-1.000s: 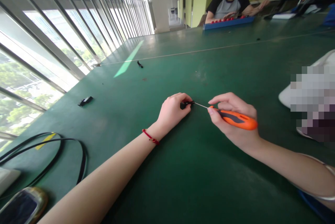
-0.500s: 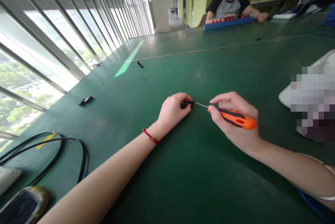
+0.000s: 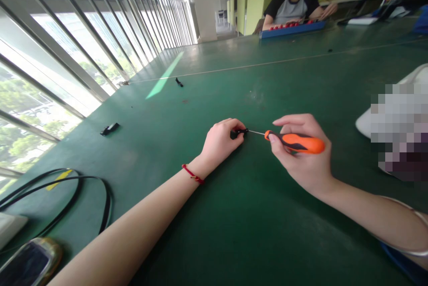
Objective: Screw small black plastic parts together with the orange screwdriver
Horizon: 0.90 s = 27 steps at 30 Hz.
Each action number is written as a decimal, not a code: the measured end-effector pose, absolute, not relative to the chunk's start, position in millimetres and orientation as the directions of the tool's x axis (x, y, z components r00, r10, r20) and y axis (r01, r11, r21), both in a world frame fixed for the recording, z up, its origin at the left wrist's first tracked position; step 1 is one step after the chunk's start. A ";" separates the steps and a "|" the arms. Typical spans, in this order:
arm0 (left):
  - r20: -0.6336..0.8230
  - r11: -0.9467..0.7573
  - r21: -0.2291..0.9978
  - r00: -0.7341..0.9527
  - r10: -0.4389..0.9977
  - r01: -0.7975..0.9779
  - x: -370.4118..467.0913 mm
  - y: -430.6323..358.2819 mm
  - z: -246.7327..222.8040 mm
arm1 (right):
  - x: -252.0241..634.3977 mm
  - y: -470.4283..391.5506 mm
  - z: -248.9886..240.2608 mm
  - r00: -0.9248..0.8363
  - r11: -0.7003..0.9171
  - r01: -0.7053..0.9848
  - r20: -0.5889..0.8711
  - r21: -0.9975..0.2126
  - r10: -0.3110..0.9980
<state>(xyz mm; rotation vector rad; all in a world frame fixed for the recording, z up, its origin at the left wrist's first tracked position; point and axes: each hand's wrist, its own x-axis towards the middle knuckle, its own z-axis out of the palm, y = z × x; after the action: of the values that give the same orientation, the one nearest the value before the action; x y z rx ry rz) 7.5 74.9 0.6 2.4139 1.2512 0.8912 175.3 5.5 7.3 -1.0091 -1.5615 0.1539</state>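
My left hand (image 3: 223,138) rests on the green table with its fingers closed around a small black part (image 3: 238,133), mostly hidden in the grip. From the right, my right hand (image 3: 306,161) holds an orange and black screwdriver (image 3: 301,142) between thumb and fingers, its index finger lifted off the handle. The screwdriver lies nearly level, and its thin shaft points left, with the tip at the end of the black part. Whether the tip sits in a screw is too small to tell.
On the green table (image 3: 160,241) lie a small black piece (image 3: 109,128) at left and another black piece (image 3: 179,82) farther back. A black cable (image 3: 107,201) and a phone (image 3: 31,261) are at lower left. Across the table a person (image 3: 294,7) sits behind a blue tray (image 3: 290,30).
The screwdriver handle has turned and come up slightly, with my right fingers shifted on it. My left hand and the black part stay put. The person across has raised a hand.
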 end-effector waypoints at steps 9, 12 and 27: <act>0.394 -0.588 0.499 0.438 0.808 0.636 6.6 75.0 0.6 | 176.9 6.7 10.8 0.032 0.592 0.445 0.672 -0.672 0.740; 0.397 -0.591 0.496 0.439 0.806 0.636 6.4 75.3 0.0 | 175.9 2.4 13.6 -0.004 0.579 0.487 0.661 -0.654 0.750; 0.396 -0.591 0.496 0.440 0.806 0.636 6.6 74.7 0.5 | 175.3 5.1 10.1 0.048 0.587 0.492 0.694 -0.643 0.719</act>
<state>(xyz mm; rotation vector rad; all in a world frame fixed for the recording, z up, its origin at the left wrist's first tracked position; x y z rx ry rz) 6.6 74.7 0.5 2.4220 1.2453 0.8896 175.3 5.1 10.1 -1.0394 -1.6006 0.2323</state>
